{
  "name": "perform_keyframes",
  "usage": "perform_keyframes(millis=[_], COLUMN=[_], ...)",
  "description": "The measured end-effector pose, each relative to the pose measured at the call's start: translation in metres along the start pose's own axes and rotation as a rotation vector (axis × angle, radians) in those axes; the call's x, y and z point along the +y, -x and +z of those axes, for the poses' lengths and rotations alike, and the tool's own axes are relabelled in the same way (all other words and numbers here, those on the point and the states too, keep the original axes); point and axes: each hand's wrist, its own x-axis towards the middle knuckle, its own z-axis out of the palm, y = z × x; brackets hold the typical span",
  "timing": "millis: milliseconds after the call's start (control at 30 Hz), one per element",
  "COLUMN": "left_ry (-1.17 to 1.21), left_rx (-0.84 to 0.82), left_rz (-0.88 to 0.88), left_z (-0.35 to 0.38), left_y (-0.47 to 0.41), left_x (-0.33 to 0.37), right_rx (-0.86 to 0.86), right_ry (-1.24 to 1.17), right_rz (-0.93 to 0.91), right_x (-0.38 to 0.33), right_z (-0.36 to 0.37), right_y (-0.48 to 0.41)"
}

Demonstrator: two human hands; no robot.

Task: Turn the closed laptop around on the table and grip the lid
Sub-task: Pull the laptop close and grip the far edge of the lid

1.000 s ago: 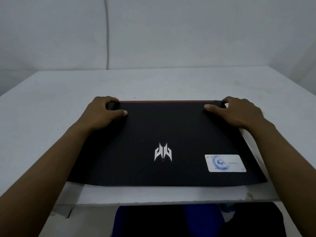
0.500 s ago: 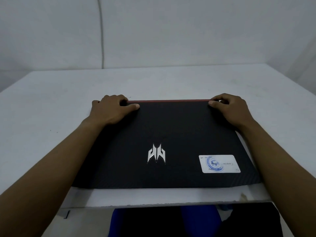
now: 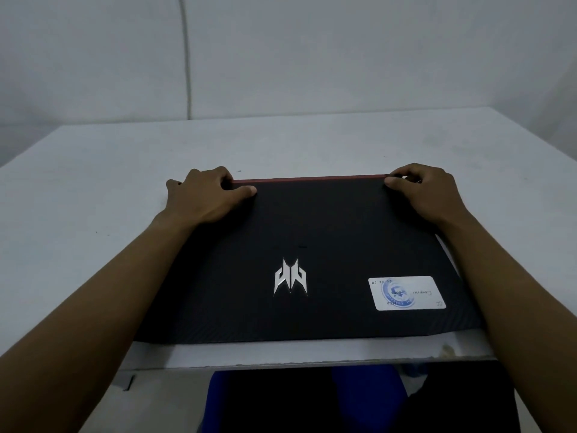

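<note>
A closed black laptop point(image 3: 312, 232) lies flat on the white table point(image 3: 93, 182), with a silver emblem in the lid's middle and a white sticker near its right front corner. A red strip runs along its far edge. My left hand point(image 3: 206, 195) holds the far left corner, thumb on the lid and fingers curled over the far edge. My right hand point(image 3: 427, 192) holds the far right corner the same way. Both forearms stretch over the laptop's sides.
The table's near edge point(image 3: 312, 360) runs just in front of the laptop. Below it show dark and blue clothes. A pale wall with a vertical seam point(image 3: 187, 57) stands behind the table.
Both hands have slid a little farther onto the far corners, fingers wrapping over the back edge. The laptop has kept its place and orientation.
</note>
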Motion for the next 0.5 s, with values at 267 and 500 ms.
perform_keyframes(millis=[267, 500], left_ry=[-0.019, -0.024], left_rx=[-0.004, -0.005], left_rz=[-0.011, -0.012], left_z=[0.0000, -0.0003], left_y=[0.0076, 0.0072], left_x=[-0.0017, -0.0027], right_rx=[0.003, 0.006], right_ry=[0.018, 0.017], right_rz=[-0.020, -0.035], right_x=[0.0008, 0.0017], right_z=[-0.0003, 0.0008], right_y=[0.0004, 0.0003])
